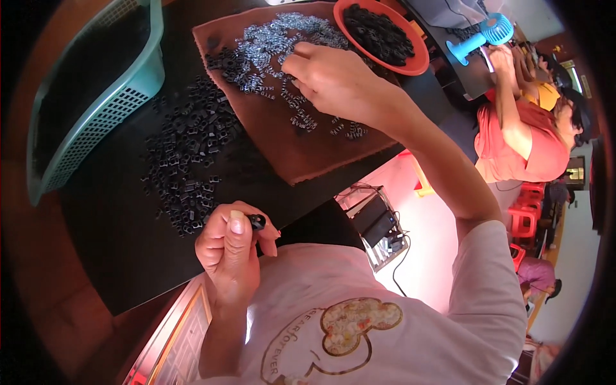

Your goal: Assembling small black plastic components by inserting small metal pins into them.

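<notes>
Head view: two bare hands at work over a dark table (122,244). Left hand (234,247), low and near the shirt front, pinches a small black plastic piece (257,222) between thumb and curled fingers; one end, with a hole, faces right. Right hand (333,80) reaches in from the right, well above and right of the left hand, fingers bent and drawn together just over or at the metal coil springs (276,42). Cannot tell whether its fingertips grip a spring; the back of the hand hides them.

Springs lie heaped ahead and left of the right hand, with looser ones below it, all on a brown cloth (282,151). More black pieces sit at the cloth's edge, left of the right hand. Main scatter of small black plastic parts (186,144) on the table, up and left of the left hand. Orange-red bowl (420,54) of black parts (378,35), beyond the right hand and to its right. Teal perforated basket (109,125), far up and left of the left hand. Blue fan (497,29) and co-worker in a red shirt (523,144), well right of the right hand.
</notes>
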The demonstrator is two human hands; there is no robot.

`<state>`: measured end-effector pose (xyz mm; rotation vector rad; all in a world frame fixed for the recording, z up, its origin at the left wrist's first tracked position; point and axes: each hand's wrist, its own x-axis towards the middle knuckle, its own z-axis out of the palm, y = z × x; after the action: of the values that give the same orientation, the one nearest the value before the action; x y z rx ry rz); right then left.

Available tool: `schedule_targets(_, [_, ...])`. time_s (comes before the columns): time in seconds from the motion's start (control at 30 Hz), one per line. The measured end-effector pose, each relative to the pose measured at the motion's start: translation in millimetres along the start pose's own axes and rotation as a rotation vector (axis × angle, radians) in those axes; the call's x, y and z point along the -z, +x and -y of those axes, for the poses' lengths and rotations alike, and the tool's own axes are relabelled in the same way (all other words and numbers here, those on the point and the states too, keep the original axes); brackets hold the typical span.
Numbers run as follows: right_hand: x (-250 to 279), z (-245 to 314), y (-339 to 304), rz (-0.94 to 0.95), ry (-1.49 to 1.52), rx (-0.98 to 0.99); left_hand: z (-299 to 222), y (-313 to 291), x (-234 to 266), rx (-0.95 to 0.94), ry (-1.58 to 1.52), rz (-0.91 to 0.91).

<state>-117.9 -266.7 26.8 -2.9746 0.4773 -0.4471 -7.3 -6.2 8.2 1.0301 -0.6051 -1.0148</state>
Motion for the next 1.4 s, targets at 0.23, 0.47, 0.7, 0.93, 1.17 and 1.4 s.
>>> schedule_targets(0.23, [6,8,-3,-0.094,0.087,0.010,0,3,3,0.014,0.009,0.028])
schedule_targets(0.47, [32,74,-13,-0.021,0.893,-0.163,-5,4,5,0.098,-0.060,-0.038])
schedule_targets(0.7, [18,111,-19,-0.017,1.145,-0.026,-3,6,4,0.127,-0.210,-0.104])
schedule_targets(0.93, [6,124,-28,-0.127,1.088,0.018,-1,4,0,0.093,-0.253,-0.147])
schedule_targets(1.17, [-9,132,-31,-0.331,0.736,0.195,5,5,8,0.043,-0.327,-0.096])
schedule_targets(1.4, [-8,133,-38,-0.348,0.422,0.336,4,0,12,0.040,-0.155,-0.060])
